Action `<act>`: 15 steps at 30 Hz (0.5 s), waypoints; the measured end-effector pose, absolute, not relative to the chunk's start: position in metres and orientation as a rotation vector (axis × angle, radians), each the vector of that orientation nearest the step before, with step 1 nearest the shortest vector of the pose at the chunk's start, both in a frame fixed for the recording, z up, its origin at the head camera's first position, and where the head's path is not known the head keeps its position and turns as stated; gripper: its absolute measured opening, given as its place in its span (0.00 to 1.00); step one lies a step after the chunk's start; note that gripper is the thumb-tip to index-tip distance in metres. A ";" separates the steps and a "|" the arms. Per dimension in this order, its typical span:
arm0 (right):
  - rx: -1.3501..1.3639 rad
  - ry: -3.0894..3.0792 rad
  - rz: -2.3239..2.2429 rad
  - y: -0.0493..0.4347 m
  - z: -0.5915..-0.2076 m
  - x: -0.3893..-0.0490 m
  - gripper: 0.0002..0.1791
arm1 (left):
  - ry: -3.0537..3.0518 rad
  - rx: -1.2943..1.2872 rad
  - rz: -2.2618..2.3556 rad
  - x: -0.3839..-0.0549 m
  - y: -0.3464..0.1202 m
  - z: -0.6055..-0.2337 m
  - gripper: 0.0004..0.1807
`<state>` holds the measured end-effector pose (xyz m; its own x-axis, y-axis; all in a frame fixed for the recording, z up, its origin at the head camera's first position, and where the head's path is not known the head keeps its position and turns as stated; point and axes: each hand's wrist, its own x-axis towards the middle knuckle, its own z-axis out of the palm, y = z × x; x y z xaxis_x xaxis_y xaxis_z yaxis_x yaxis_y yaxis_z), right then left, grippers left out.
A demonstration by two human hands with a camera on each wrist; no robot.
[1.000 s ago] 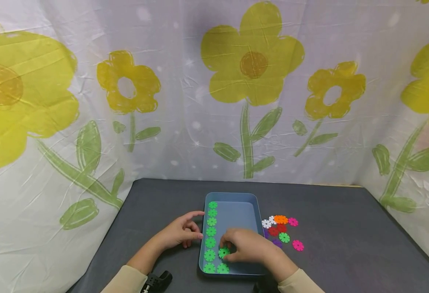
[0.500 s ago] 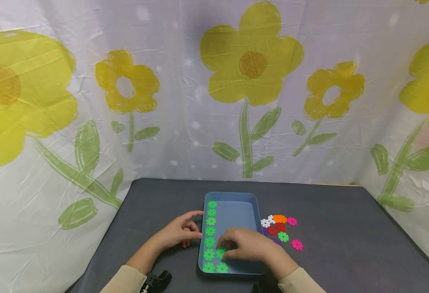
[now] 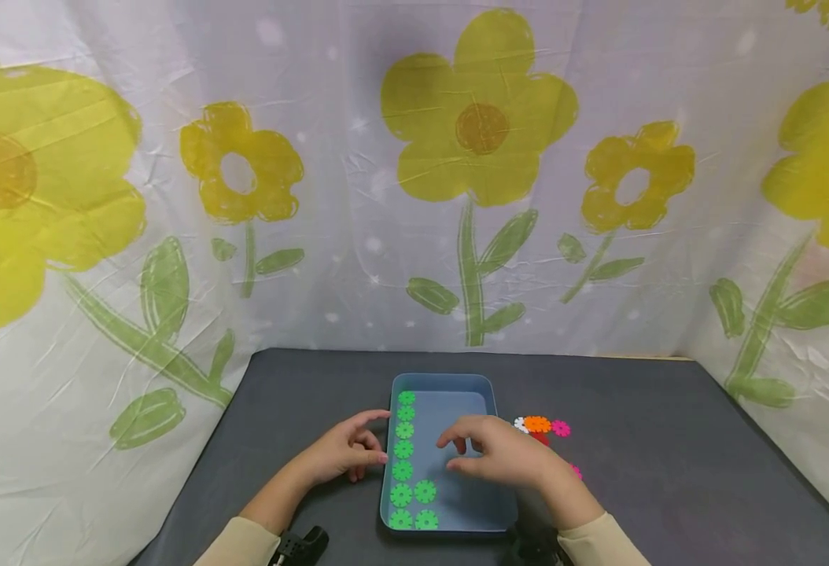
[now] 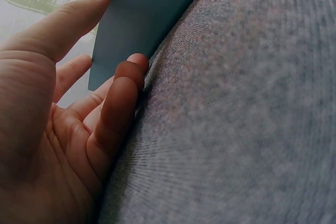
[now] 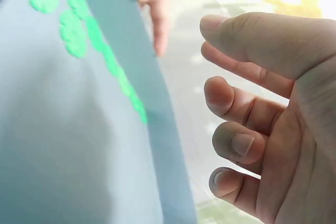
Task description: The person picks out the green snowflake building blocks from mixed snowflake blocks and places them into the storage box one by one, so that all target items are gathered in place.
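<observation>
A blue-grey tray [image 3: 471,503] stands on the table with several green flower-shaped discs in it. One column of discs [image 3: 403,449] runs along its left wall; beside the column's near end lie two more, the upper green disc [image 3: 425,492] and the lower green disc [image 3: 426,520]. My left hand [image 3: 351,448] touches the tray's left side with thumb and index fingertips, as the left wrist view also shows. Over the middle of the tray hovers my right hand [image 3: 502,452], its fingers relaxed and apart from the thumb. Nothing is between them in the right wrist view.
Right of the tray lie loose flower discs: an orange pair [image 3: 538,424], a white one [image 3: 520,424], a red one [image 3: 540,438] and a pink one [image 3: 561,428]. My right hand and forearm hide others. A flower-printed curtain [image 3: 358,236] hangs behind the dark table [image 3: 641,456].
My right hand has let go of the upper green disc, which stays in the tray, and has lifted up and to the right. My left hand keeps its place at the tray's side.
</observation>
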<state>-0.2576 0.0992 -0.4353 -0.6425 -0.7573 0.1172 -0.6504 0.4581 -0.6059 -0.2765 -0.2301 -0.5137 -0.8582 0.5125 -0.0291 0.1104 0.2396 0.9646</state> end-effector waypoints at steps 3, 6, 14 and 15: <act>-1.206 2.539 -1.008 0.109 -0.431 -0.259 0.13 | 2.179 0.575 1.657 -0.276 -0.230 -0.514 0.41; -1.193 2.553 -1.068 0.119 -0.426 -0.261 0.13 | 2.174 0.580 1.664 -0.276 -0.230 -0.514 0.41; -1.076 2.594 -1.178 0.149 -0.419 -0.266 0.14 | 2.164 0.594 1.672 -0.277 -0.231 -0.515 0.42; -1.051 2.603 -1.189 0.153 -0.419 -0.267 0.14 | 2.164 0.594 1.673 -0.277 -0.231 -0.515 0.42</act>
<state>-0.2670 0.1527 -0.4189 -0.7584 -0.6236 0.1897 -0.5516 0.4590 -0.6965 -0.2768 -0.2306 -0.5149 -0.8545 0.5193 -0.0137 0.1175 0.2190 0.9686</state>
